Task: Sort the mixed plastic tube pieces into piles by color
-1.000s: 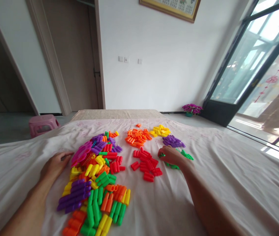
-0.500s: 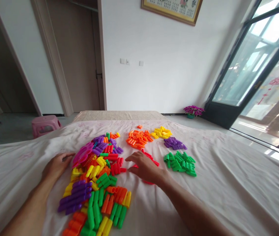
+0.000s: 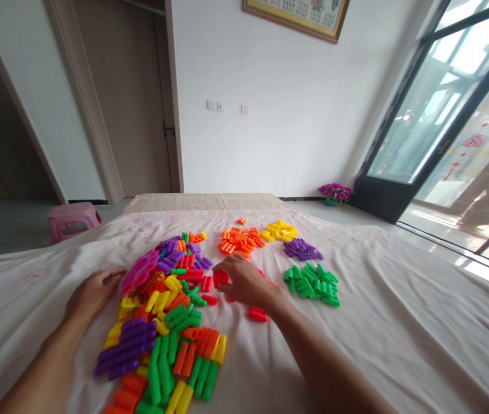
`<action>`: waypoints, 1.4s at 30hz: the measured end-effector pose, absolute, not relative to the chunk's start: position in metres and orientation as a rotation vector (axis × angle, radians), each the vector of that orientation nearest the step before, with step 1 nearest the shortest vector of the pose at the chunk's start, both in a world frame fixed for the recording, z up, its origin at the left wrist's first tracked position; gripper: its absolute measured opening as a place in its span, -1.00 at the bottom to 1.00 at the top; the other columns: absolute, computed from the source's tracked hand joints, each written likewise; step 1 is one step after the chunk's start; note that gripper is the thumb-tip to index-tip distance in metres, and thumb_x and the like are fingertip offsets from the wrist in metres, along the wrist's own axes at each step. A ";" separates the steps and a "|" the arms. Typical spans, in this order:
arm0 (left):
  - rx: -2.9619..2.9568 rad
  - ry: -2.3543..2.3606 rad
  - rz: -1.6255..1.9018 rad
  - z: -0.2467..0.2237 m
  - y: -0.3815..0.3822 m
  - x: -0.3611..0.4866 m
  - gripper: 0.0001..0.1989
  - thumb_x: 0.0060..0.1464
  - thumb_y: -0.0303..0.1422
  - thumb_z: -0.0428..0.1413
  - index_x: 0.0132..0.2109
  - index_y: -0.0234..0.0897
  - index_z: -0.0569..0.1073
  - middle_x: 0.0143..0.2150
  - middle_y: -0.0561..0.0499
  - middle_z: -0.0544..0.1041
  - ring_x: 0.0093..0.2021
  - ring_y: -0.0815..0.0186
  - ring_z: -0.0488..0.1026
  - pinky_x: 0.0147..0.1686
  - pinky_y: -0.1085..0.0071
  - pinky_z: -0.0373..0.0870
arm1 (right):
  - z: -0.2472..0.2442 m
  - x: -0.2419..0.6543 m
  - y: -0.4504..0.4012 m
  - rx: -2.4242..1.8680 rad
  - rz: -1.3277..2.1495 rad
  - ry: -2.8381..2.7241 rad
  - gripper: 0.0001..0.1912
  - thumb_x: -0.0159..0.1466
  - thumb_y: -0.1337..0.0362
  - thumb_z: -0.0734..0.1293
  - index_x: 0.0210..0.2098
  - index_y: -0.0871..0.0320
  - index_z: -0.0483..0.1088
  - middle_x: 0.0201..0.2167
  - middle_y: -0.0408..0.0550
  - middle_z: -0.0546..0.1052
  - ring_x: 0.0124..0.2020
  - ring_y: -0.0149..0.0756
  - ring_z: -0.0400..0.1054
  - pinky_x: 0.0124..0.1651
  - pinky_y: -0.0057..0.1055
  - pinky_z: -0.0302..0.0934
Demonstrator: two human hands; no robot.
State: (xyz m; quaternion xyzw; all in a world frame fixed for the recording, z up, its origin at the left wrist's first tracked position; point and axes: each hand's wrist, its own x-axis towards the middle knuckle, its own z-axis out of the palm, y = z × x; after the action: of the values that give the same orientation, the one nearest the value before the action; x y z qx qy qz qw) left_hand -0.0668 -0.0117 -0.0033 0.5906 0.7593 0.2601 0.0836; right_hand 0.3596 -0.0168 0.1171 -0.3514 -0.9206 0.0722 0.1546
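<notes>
A mixed heap of plastic pieces [image 3: 170, 310] in purple, yellow, green, orange and red lies on the cloth at left of centre. My left hand [image 3: 95, 293] rests beside its left edge, near the pink pieces [image 3: 141, 271], fingers apart and holding nothing. Right of the heap, my right hand [image 3: 244, 279] has its fingers closed on a red piece [image 3: 220, 279]. More red pieces [image 3: 258, 314] lie under and beside that hand, partly hidden. Beyond it are orange pieces [image 3: 241, 240], yellow pieces [image 3: 281, 230], purple pieces [image 3: 303, 249] and green pieces [image 3: 313, 283] in separate piles.
A wrinkled pale cloth [image 3: 399, 322] covers the surface. On the floor stand a pink stool [image 3: 74, 214] at left and a pot of purple flowers [image 3: 334, 192] at the back right. Behind are a door and a glass door.
My right hand has moved slightly left and up, and a red piece is now at its fingertips. Some red and green pieces at the heap's right edge lie differently. The view has shifted a little.
</notes>
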 end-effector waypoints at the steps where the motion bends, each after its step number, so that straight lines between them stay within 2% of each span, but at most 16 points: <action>1: 1.750 2.261 0.781 -0.004 -0.012 -0.067 -0.49 0.17 -0.04 -0.10 0.01 -0.23 0.56 0.06 -0.11 0.56 0.08 0.12 0.47 0.05 0.35 0.33 | 0.123 0.368 -0.013 -1.072 0.187 -2.631 -0.67 0.22 0.28 0.37 -0.01 0.16 0.47 -0.12 0.03 0.53 -0.05 -0.20 0.34 -0.03 -0.33 0.17; 3: 1.717 2.252 0.786 -0.003 -0.012 -0.066 -0.49 0.17 -0.04 -0.10 0.02 -0.21 0.55 0.09 -0.11 0.54 0.10 0.11 0.45 0.08 0.32 0.30 | 0.132 0.384 -0.006 -1.171 0.152 -2.651 -0.66 0.18 0.34 0.38 -0.03 0.16 0.48 -0.10 0.04 0.53 -0.04 -0.19 0.34 -0.02 -0.32 0.17; 6: 1.695 2.246 0.784 0.001 -0.013 -0.064 -0.50 0.16 -0.06 -0.08 0.02 -0.22 0.55 0.10 -0.11 0.53 0.12 0.10 0.43 0.11 0.31 0.27 | 0.138 0.398 -0.001 -1.242 0.142 -2.687 -0.66 0.14 0.32 0.41 -0.06 0.13 0.50 -0.08 0.03 0.54 -0.03 -0.17 0.36 0.01 -0.30 0.17; 10: 1.688 2.236 0.790 0.002 -0.014 -0.062 -0.52 0.15 -0.07 -0.07 0.02 -0.23 0.55 0.09 -0.12 0.53 0.12 0.09 0.43 0.11 0.30 0.27 | 0.128 0.387 -0.003 -1.213 0.171 -2.646 -0.74 0.21 0.34 0.35 -0.10 0.13 0.52 -0.09 0.01 0.55 0.00 -0.20 0.35 0.05 -0.32 0.17; 14: 1.679 2.212 0.813 0.001 -0.014 -0.062 -0.52 0.16 -0.08 -0.07 0.01 -0.23 0.54 0.09 -0.13 0.55 0.10 0.09 0.45 0.08 0.31 0.30 | 0.108 0.356 -0.009 -1.142 0.225 -2.613 -0.70 0.26 0.33 0.32 -0.01 0.13 0.49 -0.10 0.02 0.55 0.01 -0.21 0.34 0.04 -0.33 0.17; 18: 1.679 2.206 0.837 0.001 -0.014 -0.061 -0.54 0.17 -0.09 -0.07 0.00 -0.24 0.54 0.09 -0.13 0.55 0.12 0.10 0.43 0.11 0.30 0.27 | 0.094 0.328 -0.007 -1.117 0.166 -2.619 -0.70 0.31 0.28 0.29 0.01 0.15 0.45 -0.12 0.05 0.54 -0.05 -0.19 0.35 0.00 -0.31 0.18; 25: 1.670 2.209 0.877 0.005 -0.014 -0.058 -0.55 0.15 -0.11 -0.04 -0.03 -0.25 0.57 0.06 -0.15 0.57 0.11 0.06 0.44 0.11 0.26 0.28 | 0.076 0.292 0.009 -1.145 0.105 -2.596 -0.76 0.32 0.16 0.31 -0.11 0.15 0.45 -0.18 0.04 0.52 -0.10 -0.19 0.32 -0.07 -0.33 0.17; 28: 1.652 2.207 0.917 0.005 -0.015 -0.057 -0.56 0.11 -0.12 0.01 -0.05 -0.28 0.59 0.04 -0.17 0.58 0.09 0.00 0.45 0.09 0.20 0.30 | 0.069 0.289 0.012 -1.160 0.106 -2.560 -0.83 0.27 0.20 0.35 -0.21 0.16 0.47 -0.23 0.01 0.51 -0.13 -0.21 0.32 -0.09 -0.36 0.15; 31: 1.600 2.219 1.038 0.007 -0.019 -0.052 -0.57 0.10 -0.12 0.04 -0.05 -0.29 0.59 0.04 -0.18 0.59 0.10 -0.07 0.44 0.09 0.11 0.31 | 0.067 0.294 0.012 -1.160 0.157 -2.477 -0.86 0.27 0.24 0.34 -0.21 0.16 0.46 -0.23 -0.01 0.51 -0.15 -0.25 0.33 -0.06 -0.38 0.12; 34: 1.549 2.122 1.368 0.019 -0.026 -0.036 -0.56 0.14 -0.10 0.02 0.00 -0.26 0.54 0.07 -0.18 0.57 0.12 -0.03 0.44 0.13 0.09 0.30 | 0.072 0.301 0.013 -1.174 0.311 -2.356 -0.85 0.31 0.24 0.30 -0.16 0.14 0.44 -0.22 -0.04 0.53 -0.18 -0.30 0.36 -0.15 -0.44 0.14; 37: 1.552 1.848 1.599 0.044 -0.031 -0.010 -0.50 0.13 -0.05 0.04 0.06 -0.31 0.48 0.09 -0.18 0.55 0.10 0.06 0.46 0.13 0.17 0.33 | 0.078 0.304 0.014 -1.111 0.464 -2.305 -0.86 0.31 0.24 0.30 -0.18 0.13 0.44 -0.26 -0.10 0.54 -0.27 -0.36 0.38 -0.28 -0.50 0.12; 42: 1.885 1.572 1.283 0.085 -0.036 0.044 -0.49 0.08 -0.04 0.11 0.06 -0.26 0.53 0.09 -0.15 0.57 0.03 0.09 0.50 0.04 0.25 0.40 | 0.084 0.298 0.009 -0.961 0.528 -2.297 -0.89 0.26 0.25 0.36 -0.25 0.15 0.48 -0.33 -0.13 0.54 -0.33 -0.40 0.36 -0.33 -0.53 0.09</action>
State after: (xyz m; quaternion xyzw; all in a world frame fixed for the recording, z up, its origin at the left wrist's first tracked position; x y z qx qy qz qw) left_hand 0.0443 -0.0364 0.0851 0.6689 0.5578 0.4554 0.1848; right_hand 0.2980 0.0090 0.0836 -0.3607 -0.8628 0.1984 0.2936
